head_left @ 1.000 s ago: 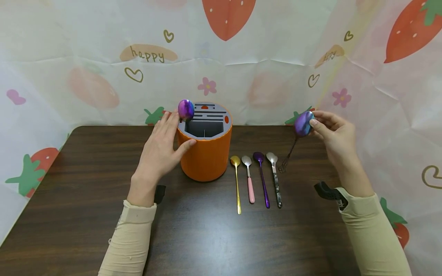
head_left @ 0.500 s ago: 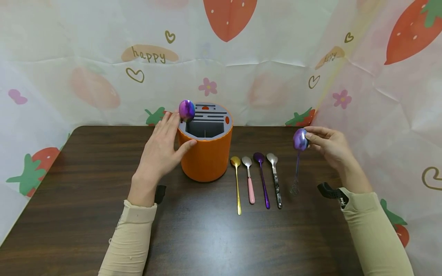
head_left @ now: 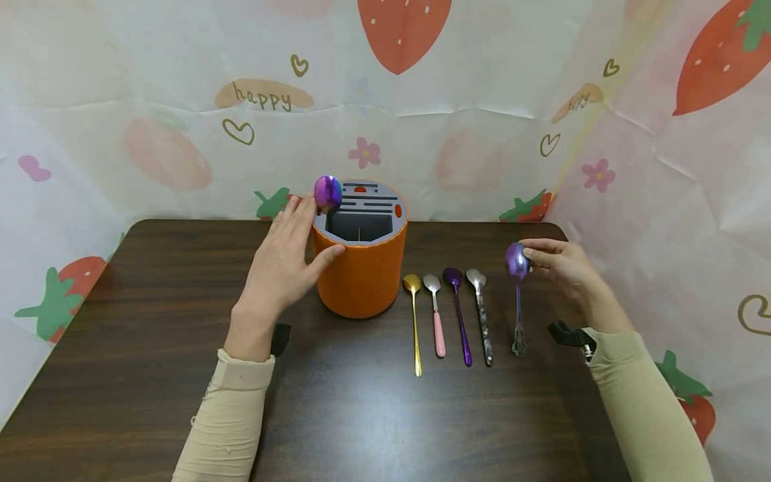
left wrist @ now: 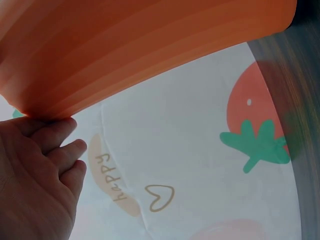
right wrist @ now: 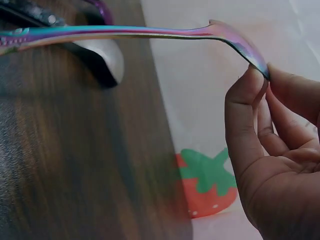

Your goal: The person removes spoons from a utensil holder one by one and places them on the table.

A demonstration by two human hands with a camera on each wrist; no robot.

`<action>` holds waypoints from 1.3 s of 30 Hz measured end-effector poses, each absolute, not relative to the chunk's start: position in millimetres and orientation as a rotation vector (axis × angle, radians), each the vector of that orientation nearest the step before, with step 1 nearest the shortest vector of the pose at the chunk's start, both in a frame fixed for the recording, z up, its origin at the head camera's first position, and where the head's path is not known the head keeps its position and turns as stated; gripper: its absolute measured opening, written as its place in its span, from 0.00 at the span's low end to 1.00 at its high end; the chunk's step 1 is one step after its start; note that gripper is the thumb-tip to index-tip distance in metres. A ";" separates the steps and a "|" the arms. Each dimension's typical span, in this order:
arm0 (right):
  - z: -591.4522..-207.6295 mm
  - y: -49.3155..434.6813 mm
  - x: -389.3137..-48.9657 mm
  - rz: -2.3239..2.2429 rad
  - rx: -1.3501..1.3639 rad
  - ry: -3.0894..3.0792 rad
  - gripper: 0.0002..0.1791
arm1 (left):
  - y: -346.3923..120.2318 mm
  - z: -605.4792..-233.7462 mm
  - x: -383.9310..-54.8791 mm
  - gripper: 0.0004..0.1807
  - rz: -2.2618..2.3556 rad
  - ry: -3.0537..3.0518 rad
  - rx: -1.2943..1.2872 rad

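With thumb and fingertips my right hand (head_left: 563, 271) pinches the bowl rim of an iridescent purple-blue spoon (head_left: 517, 264). Its ornate handle points toward the front of the table, right of a row of spoons; in the right wrist view the spoon (right wrist: 150, 31) appears lifted off the wood. My left hand (head_left: 283, 258) rests its spread, fairly straight fingers against the left side of an orange cylindrical utensil holder (head_left: 361, 281) with a grey slotted top. Another iridescent spoon (head_left: 328, 193) stands in that holder, bowl up, its handle hidden inside.
Lying side by side right of the holder are a gold spoon (head_left: 414, 321), a pink-handled spoon (head_left: 436, 314), a dark purple spoon (head_left: 459, 314) and a spoon with a black marbled handle (head_left: 480, 314). A strawberry-print cloth (head_left: 458, 80) hangs behind the dark wooden table (head_left: 337, 415).
My right hand has come down and slightly left with the iridescent spoon, whose handle has swung from slanting to nearly in line with the row. My left hand keeps its place on the holder.
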State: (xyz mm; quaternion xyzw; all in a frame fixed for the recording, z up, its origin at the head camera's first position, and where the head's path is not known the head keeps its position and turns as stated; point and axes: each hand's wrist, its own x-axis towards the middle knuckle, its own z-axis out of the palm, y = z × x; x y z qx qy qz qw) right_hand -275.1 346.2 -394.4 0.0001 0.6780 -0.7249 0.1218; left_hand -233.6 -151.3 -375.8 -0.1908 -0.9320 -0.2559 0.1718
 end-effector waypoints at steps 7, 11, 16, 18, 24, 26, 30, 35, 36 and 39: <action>-410.2 348.4 -279.9 -2.078 0.052 1.979 0.11 | -151.1 -375.8 -233.6 0.52 -0.725 -2.639 -0.544; -422.5 351.3 -285.7 -2.040 0.083 2.006 0.11 | -151.1 -375.9 -233.5 0.53 -0.720 -2.636 -0.541; -438.4 355.3 -289.5 -2.061 0.085 1.991 0.13 | -150.9 -375.5 -233.6 0.53 -0.712 -2.641 -0.542; -444.5 355.9 -290.6 -2.068 0.084 2.000 0.13 | -150.8 -375.4 -233.7 0.53 -0.711 -2.641 -0.544; -460.0 352.8 -294.4 -2.086 0.085 2.009 0.16 | -150.9 -375.6 -233.5 0.52 -0.713 -2.639 -0.540; -463.8 351.2 -295.5 -2.096 0.091 2.004 0.16 | -151.0 -375.6 -233.5 0.52 -0.711 -2.639 -0.540; -469.3 348.2 -297.4 -2.080 0.119 2.029 0.16 | -150.5 -375.3 -233.4 0.52 -0.712 -2.641 -0.542; -472.3 344.7 -299.8 -1.985 0.171 2.148 0.09 | -150.5 -375.9 -234.0 0.52 -0.708 -2.644 -0.544; -472.6 343.8 -300.4 -1.950 0.173 2.187 0.12 | -150.6 -376.0 -234.1 0.52 -0.707 -2.645 -0.541; -472.9 340.8 -301.8 -1.830 0.157 2.305 0.24 | -151.2 -376.0 -233.7 0.52 -0.709 -2.645 -0.539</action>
